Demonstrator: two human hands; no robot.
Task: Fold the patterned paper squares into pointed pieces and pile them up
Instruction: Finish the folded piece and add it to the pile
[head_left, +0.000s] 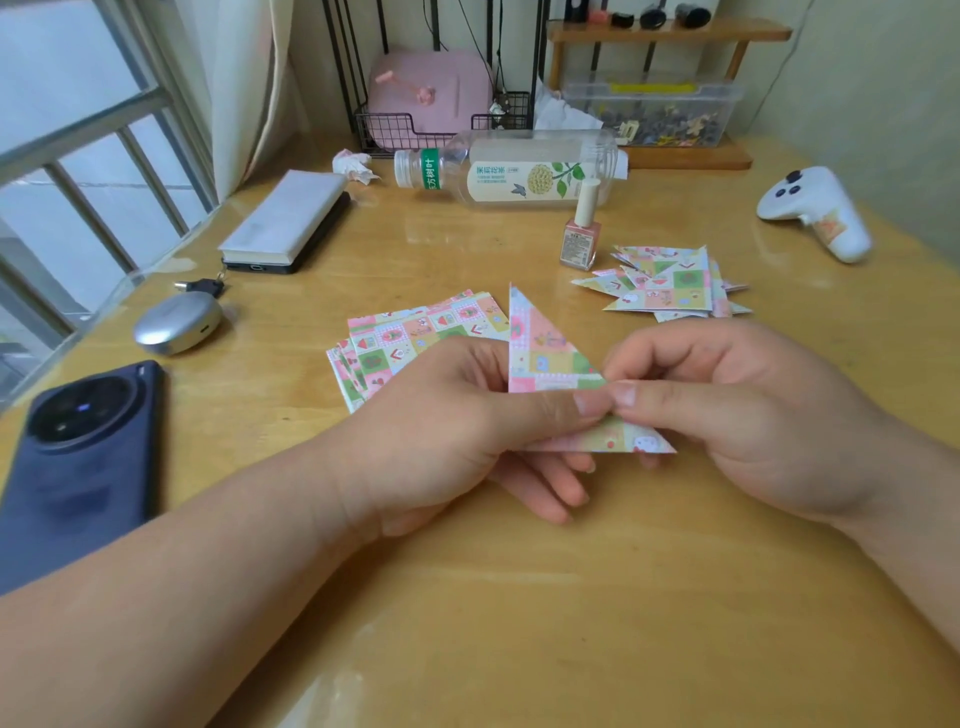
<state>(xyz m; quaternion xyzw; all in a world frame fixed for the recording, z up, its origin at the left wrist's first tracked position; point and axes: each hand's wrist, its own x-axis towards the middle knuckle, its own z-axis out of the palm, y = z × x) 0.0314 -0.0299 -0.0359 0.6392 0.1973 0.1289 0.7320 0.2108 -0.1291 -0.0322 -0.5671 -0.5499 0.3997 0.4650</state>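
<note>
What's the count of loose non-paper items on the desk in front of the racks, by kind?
Dark blue phones: 1
Silver oval earbud cases: 1
White-topped black slabs: 1
Clear plastic bottles lying down: 1
Pink nail polish bottles: 1
White handheld controllers: 1
Crumpled tissues: 1
Total: 7

Unfolded squares (415, 332) left, folded pile (670, 283) right, on table (519, 597)

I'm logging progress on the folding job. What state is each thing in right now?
Paper piece: partly folded, one flap upright, pinched by both hands.
Left hand: gripping it.
Right hand: gripping it.
Paper squares: flat, unfolded, stacked.
Folded pieces: piled.
Drink bottle: lying down, capped.
Nail polish: upright, capped.
</note>
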